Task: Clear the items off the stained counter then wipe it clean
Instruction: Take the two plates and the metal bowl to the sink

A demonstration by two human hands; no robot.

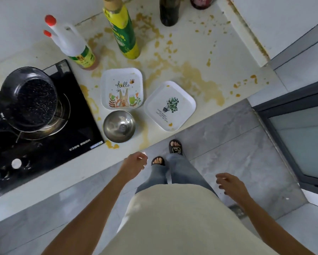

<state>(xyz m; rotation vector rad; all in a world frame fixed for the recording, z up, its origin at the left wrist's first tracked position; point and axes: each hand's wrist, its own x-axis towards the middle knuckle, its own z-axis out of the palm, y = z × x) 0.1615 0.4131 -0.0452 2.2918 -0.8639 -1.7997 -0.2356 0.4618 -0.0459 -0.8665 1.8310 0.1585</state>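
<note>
The white counter (196,52) is spattered with yellow-brown stains. On it lie a square plate with a rabbit picture (121,88), a square plate with a plant picture (169,105) and a steel bowl (119,126). Behind them stand a white bottle with red caps (70,45), a yellow-green oil bottle (123,30) and a dark bottle (169,11). My left hand (134,163) hangs below the counter's front edge, fingers loosely curled, holding nothing. My right hand (230,184) hovers over the floor, relaxed and empty.
A black stove (75,115) with a dark pot (32,100) takes up the counter's left side. Another dark jar (202,1) stands at the back. Grey floor tiles, my legs and sandals are below. A glass door frame (290,129) runs along the right.
</note>
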